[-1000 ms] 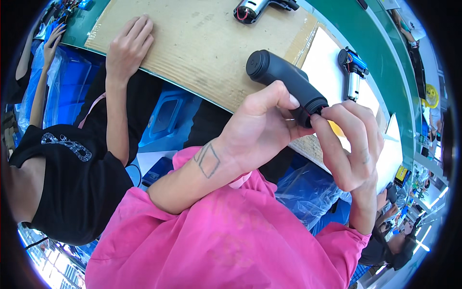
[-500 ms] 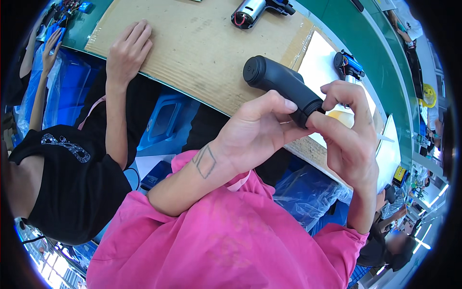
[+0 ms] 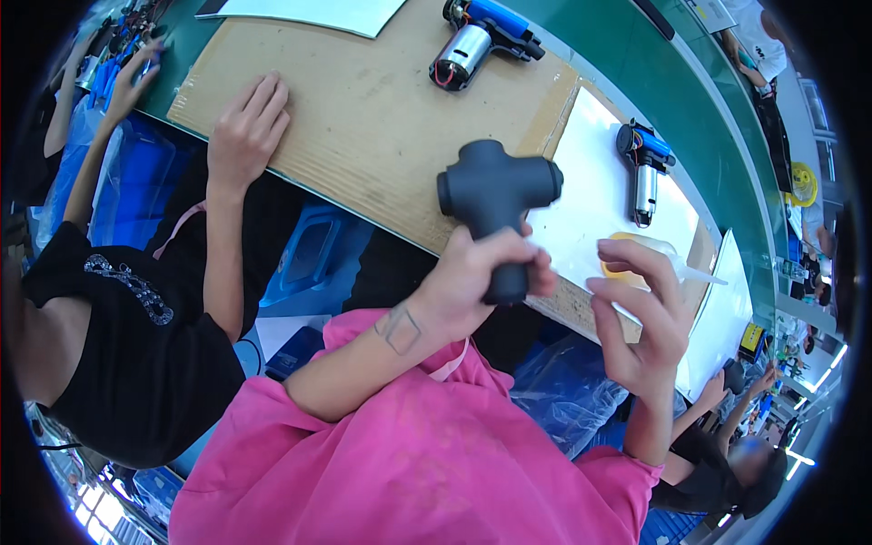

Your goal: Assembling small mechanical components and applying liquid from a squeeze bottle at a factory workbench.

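Note:
A matte black massage gun is gripped by its handle in my left hand, its T-shaped head tilted up over the cardboard's near edge. My right hand is apart from it on the right, fingers spread and curved, holding nothing. Behind those fingers lies a translucent container with yellow contents and a pale pointed end, partly hidden. Beyond it a silver motor assembly with a blue part rests on a white sheet. A similar motor assembly lies on the cardboard farther off.
Brown cardboard covers the green bench. Another person's hand rests on the cardboard at left. A white panel lies at the far edge, another at right. Blue bins and clear plastic are below the edge.
My left hand has turned the massage gun so its head points up and now wraps its handle. My right hand has let go and drawn away. A white panel has come in at the far edge.

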Available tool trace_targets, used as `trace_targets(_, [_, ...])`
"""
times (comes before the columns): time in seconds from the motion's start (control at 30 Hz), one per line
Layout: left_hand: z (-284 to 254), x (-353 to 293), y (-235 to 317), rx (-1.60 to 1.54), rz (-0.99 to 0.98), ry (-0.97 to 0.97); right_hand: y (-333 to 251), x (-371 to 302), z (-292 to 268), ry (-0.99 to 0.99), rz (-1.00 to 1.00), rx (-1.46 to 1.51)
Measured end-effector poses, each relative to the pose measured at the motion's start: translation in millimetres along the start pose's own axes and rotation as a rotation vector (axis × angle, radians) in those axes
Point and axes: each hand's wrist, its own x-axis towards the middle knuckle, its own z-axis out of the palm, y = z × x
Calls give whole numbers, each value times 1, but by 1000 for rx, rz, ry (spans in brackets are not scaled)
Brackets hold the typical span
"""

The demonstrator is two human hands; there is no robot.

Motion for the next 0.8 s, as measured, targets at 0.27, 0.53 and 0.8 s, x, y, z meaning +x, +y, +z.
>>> trace_targets(0.27, [3,-5,-41,1283,599,-160,1,16,38,-14,68,-9])
trace_targets(0.53, [37,-22,-13,280,-398,-257,27,19,47,346,194,750])
trace_targets(0.8, [29,-9,-13,458,-226,-178,-3,45,58,414,42,552])
